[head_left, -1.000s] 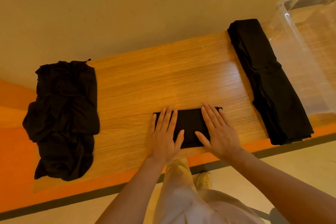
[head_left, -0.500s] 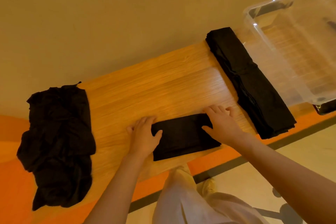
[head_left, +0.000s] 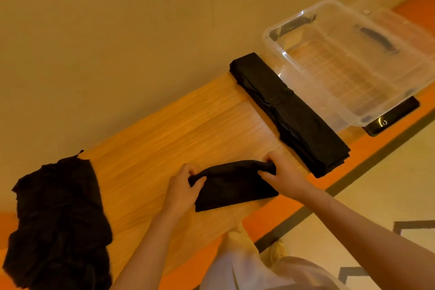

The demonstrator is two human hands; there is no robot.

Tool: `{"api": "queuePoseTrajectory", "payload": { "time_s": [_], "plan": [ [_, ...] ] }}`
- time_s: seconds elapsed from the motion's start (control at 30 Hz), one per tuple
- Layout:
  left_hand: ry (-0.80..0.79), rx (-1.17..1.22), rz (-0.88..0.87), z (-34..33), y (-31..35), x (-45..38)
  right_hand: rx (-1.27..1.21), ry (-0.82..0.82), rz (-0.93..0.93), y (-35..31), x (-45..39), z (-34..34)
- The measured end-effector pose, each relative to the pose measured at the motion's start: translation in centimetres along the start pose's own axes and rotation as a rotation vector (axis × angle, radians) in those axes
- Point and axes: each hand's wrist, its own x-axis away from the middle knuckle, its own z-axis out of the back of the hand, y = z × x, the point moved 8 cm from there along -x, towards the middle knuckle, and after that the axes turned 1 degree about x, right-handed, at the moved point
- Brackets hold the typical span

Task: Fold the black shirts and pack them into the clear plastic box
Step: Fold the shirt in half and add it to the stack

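**Head view: folded shirt gripped at both ends for lifting**

Head-camera footage is read from left to right. At the far left of the tabletop (head_left: pixel 150 129) a loose heap of black shirts (head_left: pixel 58 221) is left unfolded, apparently as the supply from which work is drawn. Near the front edge, in the middle, a small folded shirt (head_left: pixel 233 186) is held at its two far corners. The left hand (head_left: pixel 183 186) is curled around the left corner, with the cloth pinched between thumb and fingers; the right hand (head_left: pixel 284 172) is closed in the same way on the right corner. The far edge of the shirt is raised off the wood while the near edge lies flat, so a grip at both ends seems chosen to keep the fold from opening when it is lifted.

To the right, a long stack of folded black cloth (head_left: pixel 289 113) is laid just beside the clear plastic box (head_left: pixel 303 70), probably staged there so that packing needs only a short reach. The box stands open at the right end, and no shirt can be seen inside it. A dark flat object (head_left: pixel 390 116) is partly hidden beneath its near corner; what it is cannot be told.
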Motion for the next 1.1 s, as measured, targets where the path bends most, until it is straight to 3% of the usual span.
{"api": "queuePoseTrajectory", "payload": {
  "time_s": [0.27,0.47,0.57,0.7,0.87,0.97,1.03,1.1],
  "plan": [
    [-0.048,0.397,-0.139,-2.5,10.6,-4.8,-0.394,0.494,-0.114,3.5,4.8,7.0],
    [-0.202,0.321,-0.363,-7.1,22.0,-9.5,-0.858,0.801,-0.346,7.9,7.6,10.9],
    [-0.234,0.218,-0.377,-10.0,25.7,-12.2,-1.050,0.870,-0.489,10.0,7.1,11.0],
    [-0.197,0.102,-0.329,-13.5,26.8,-15.4,-1.129,0.926,-0.620,11.7,5.1,10.4],
    [-0.140,0.096,-0.318,-14.4,25.7,-16.7,-1.001,0.945,-0.725,13.3,4.5,9.7],
    [-0.107,0.066,-0.410,-13.9,25.6,-16.4,-0.701,0.952,-0.724,12.5,5.7,10.4],
    [-0.007,-0.041,-0.586,-13.2,26.1,-15.1,-0.386,1.026,-0.647,10.9,6.7,11.4],
    [0.059,-0.176,-0.875,-13.3,26.9,-12.3,-0.030,1.039,-0.478,8.5,6.7,12.2]
  ]
}}
